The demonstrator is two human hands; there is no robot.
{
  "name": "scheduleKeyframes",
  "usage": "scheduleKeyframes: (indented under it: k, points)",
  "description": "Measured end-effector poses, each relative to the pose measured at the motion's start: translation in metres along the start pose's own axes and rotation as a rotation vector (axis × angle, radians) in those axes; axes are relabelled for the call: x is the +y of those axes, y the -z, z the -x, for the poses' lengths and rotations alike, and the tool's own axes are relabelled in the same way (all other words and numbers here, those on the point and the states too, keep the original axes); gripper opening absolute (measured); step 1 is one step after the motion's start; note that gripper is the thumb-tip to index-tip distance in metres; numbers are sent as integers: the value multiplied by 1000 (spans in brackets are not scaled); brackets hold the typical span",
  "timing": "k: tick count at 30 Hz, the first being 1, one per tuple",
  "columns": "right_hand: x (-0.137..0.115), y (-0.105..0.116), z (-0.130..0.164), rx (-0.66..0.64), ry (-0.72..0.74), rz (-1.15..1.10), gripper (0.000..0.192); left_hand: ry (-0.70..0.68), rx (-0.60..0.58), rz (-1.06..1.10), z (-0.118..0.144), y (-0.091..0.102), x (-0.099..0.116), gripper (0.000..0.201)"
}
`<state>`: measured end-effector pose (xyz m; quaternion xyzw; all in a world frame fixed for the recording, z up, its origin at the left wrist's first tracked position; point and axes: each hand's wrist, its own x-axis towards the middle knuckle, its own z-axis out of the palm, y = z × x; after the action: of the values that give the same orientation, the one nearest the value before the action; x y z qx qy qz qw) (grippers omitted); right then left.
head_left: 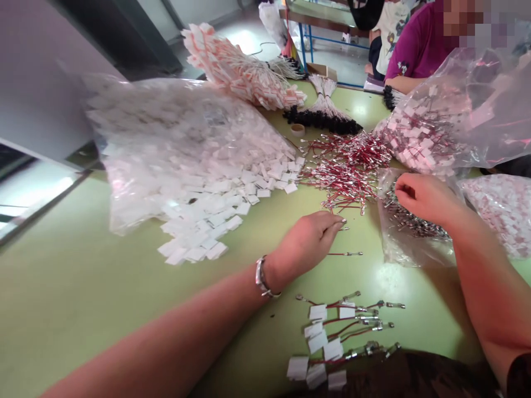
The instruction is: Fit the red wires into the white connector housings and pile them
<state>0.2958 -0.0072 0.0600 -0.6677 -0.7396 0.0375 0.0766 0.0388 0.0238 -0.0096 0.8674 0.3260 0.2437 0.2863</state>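
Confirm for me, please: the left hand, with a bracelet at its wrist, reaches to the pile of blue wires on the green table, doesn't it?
Not quite: the head view shows the pile of wires is red, not blue. The rest holds: the left hand, with a bracelet at its wrist, reaches to it on the green table.

We see a pale green table (83,287) carrying white rectangular tags (207,221) at ten o'clock and loose red wires (346,168) at one.
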Motion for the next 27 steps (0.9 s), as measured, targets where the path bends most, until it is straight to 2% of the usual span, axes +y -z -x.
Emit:
scheduleKeyframes:
  k: [3,7,10,13,17,21,23,25,27]
  points:
    - [-27,-13,5,12,-28,-392,8,128,-59,192,-1,2,4,26]
    - [-59,-38,11,-157,-120,-953,6,256,-130,394,-3,4,7,27]
    - [-70,-50,12,-97,-153,-1122,7,237,-138,465,-3,4,7,27]
    - [-75,-58,14,-1,-135,-1045,7,252,-112,451,-3,2,6,28]
    - [-79,-62,18,74,1,-751,1,309,-54,404,-1,-2,3,27]
    - [-76,-58,17,86,158,-478,12,305,-46,404,-1,-2,2,27]
    - [-72,-56,15,56,217,-442,18,317,-31,404,-2,0,1,28]
    - [-67,-55,14,52,195,-474,19,315,-24,381,-3,1,1,27]
    - [-65,-55,14,95,109,-531,18,302,-33,360,-3,2,2,25]
